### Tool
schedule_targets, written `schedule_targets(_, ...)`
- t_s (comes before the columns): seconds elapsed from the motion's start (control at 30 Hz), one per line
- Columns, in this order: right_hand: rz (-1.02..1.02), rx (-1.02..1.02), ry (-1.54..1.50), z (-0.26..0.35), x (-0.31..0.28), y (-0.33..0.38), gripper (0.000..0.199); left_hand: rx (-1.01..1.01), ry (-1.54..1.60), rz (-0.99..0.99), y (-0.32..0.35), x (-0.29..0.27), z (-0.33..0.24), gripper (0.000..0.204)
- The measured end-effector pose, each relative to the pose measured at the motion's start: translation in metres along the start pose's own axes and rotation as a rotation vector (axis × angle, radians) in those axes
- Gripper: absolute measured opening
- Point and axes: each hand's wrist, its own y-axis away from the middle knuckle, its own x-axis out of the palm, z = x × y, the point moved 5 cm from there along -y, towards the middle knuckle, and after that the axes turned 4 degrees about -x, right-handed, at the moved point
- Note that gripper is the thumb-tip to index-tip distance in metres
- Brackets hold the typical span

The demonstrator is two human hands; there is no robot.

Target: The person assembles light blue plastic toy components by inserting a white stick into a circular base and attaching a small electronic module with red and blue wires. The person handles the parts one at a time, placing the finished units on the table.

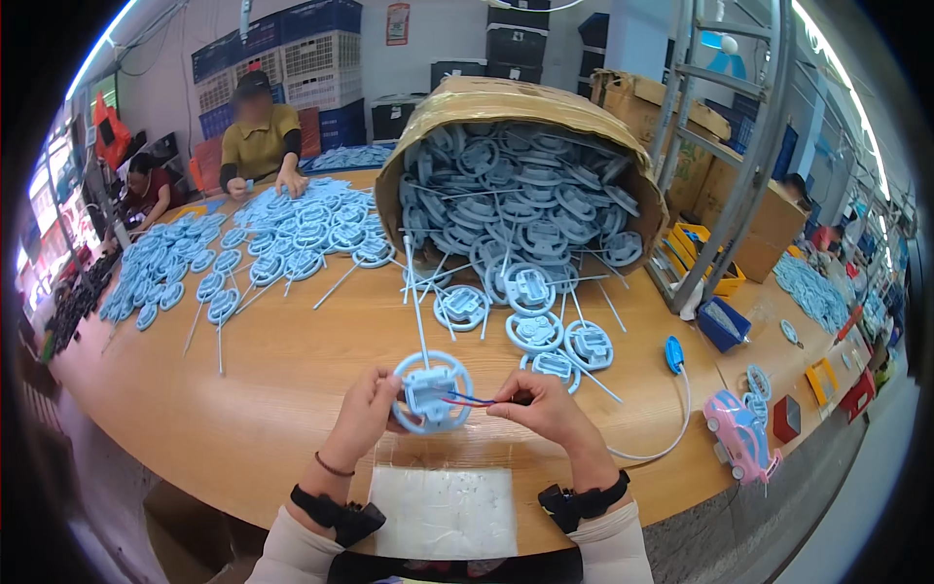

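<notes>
My left hand [375,409] grips the left rim of a light-blue toy steering wheel [431,391], held up over the table with its boxy middle facing me. A thin light-blue rod [418,307] rises from the top of the wheel. Between the thumb and fingers of my right hand [537,407] are thin red and blue wires [469,399], which run to the middle of the wheel. Just beyond my hands, several like wheels [533,331] lie loose on the wooden table. A pale flat sheet [446,511] lies at the near edge, below the held wheel.
A large cardboard box [520,97] on its side spills blue wheels onto the table [292,389]. More wheels [311,229] are heaped at far left, where a co-worker [258,146] handles them. A white-corded blue device [674,355], pink toy car [741,435] and metal frame [744,185] stand right.
</notes>
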Motion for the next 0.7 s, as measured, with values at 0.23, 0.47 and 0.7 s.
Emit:
schedule_targets(0.23,0.032,-0.029,0.096,0.002,0.009,-0.002,0.012,0.094,0.168,-0.013,-0.012,0.000,0.010,0.023)
schedule_targets(0.47,0.025,-0.040,0.068,0.001,0.011,-0.002,0.011,0.027,0.316,0.073,-0.006,0.015,0.009,0.025)
schedule_targets(0.7,0.057,-0.087,0.142,0.006,0.014,-0.004,0.011,-0.003,0.440,0.071,-0.011,0.013,0.025,0.023)
